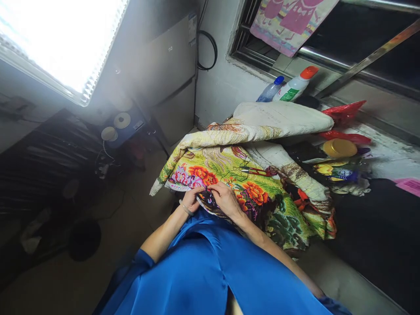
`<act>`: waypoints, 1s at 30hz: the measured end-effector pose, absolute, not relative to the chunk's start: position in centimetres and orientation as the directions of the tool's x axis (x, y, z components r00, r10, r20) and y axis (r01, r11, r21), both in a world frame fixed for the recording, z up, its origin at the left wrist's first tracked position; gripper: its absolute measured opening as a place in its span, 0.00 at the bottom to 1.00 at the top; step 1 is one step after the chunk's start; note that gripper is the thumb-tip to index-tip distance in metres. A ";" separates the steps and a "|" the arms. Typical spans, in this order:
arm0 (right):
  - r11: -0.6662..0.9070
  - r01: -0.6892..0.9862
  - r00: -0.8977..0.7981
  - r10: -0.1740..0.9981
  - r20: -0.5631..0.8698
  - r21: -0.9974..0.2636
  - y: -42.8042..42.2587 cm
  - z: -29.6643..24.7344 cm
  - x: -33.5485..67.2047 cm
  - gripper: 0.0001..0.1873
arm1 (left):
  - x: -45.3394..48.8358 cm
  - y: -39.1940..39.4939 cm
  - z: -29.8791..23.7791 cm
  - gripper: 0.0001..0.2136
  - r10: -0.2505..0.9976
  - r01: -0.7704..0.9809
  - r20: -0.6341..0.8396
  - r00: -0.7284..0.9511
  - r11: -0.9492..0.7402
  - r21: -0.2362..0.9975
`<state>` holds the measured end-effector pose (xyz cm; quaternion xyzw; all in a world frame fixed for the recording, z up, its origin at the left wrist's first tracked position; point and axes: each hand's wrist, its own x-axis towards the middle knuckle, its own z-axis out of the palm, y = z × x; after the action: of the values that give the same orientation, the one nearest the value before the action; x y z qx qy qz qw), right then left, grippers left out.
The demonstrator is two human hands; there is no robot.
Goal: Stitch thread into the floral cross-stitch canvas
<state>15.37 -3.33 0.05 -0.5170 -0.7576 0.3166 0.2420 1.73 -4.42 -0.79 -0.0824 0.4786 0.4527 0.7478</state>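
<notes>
A large cross-stitch cloth [226,159] with orange and pink flowers on a green ground lies across my lap, partly rolled. My left hand [192,199], with a pale bangle at the wrist, grips the cloth's near edge with closed fingers. Just to its right, my right hand [225,197] is pinched over the same edge. Its fingertips hide whatever is between them; any needle or thread there is too small to make out. Beyond my right hand, red-handled thread snips [257,171] rest on the cloth, beside a dark tangle of thread [242,169].
Ahead, the cloth's rolled pale end [282,117] leans near a white bottle with a red cap [293,87] and a blue-capped bottle [271,89]. A gold-lidded jar [339,148] stands right. A bright lamp [59,39] hangs upper left; a grey refrigerator [170,74] stands behind.
</notes>
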 end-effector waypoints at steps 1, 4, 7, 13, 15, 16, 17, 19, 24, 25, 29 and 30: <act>0.264 0.624 -0.345 0.937 0.044 -0.736 -3.3 0.0 15.3 0.15 | 1.8 -4.4 -0.7 0.06 0.597 -0.759 -0.791 0.130 0.574 0.308; 0.263 0.605 -0.338 0.939 0.057 -0.751 -3.3 -0.1 15.3 0.14 | 1.9 -4.3 -0.5 0.07 0.591 -0.759 -0.796 0.132 0.576 0.302; 0.265 0.600 -0.338 0.939 0.061 -0.755 -3.3 -0.2 15.4 0.14 | 1.9 -4.2 -0.5 0.07 0.579 -0.757 -0.804 0.133 0.583 0.295; 0.250 0.615 -0.332 0.942 0.042 -0.748 -3.3 -0.2 14.9 0.13 | 1.9 -4.2 -0.1 0.07 0.586 -0.766 -0.797 0.146 0.577 0.284; 0.239 0.637 -0.317 0.948 0.033 -0.733 -3.1 0.0 14.5 0.12 | 1.9 -4.2 0.0 0.07 0.592 -0.764 -0.791 0.154 0.579 0.284; 0.235 0.652 -0.314 0.949 0.025 -0.721 -3.0 0.1 14.3 0.11 | 1.8 -4.2 -0.1 0.07 0.593 -0.761 -0.790 0.156 0.582 0.287; 0.236 0.670 -0.320 0.947 0.013 -0.704 -2.8 0.3 14.1 0.11 | 1.7 -4.3 -0.1 0.07 0.595 -0.755 -0.789 0.157 0.587 0.292; 0.257 0.712 -0.357 0.934 -0.022 -0.654 -2.4 0.9 13.7 0.12 | 1.5 -4.5 -0.3 0.07 0.604 -0.738 -0.781 0.157 0.598 0.314; 0.305 0.764 -0.446 0.886 -0.124 -0.568 -1.1 2.0 12.9 0.06 | 1.5 -4.7 -0.2 0.10 0.670 -0.730 -0.735 0.104 0.554 0.402; 0.291 0.746 -0.447 0.886 -0.127 -0.599 -0.8 2.1 12.7 0.06 | 1.6 -4.7 -0.2 0.11 0.683 -0.736 -0.725 0.088 0.535 0.414; 0.026 0.471 -0.368 0.914 -0.170 -0.882 1.4 1.9 12.2 0.06 | 1.9 -4.6 0.0 0.16 0.709 -0.768 -0.704 0.039 0.472 0.433; -0.100 0.352 -0.337 0.914 -0.226 -0.931 2.1 1.8 12.2 0.07 | 2.0 -4.6 0.0 0.18 0.708 -0.773 -0.705 0.034 0.466 0.430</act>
<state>12.17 2.06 1.83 -0.5126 -0.6173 0.5361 0.2622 1.98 -4.63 -0.01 -0.0350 0.4657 0.5156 0.7183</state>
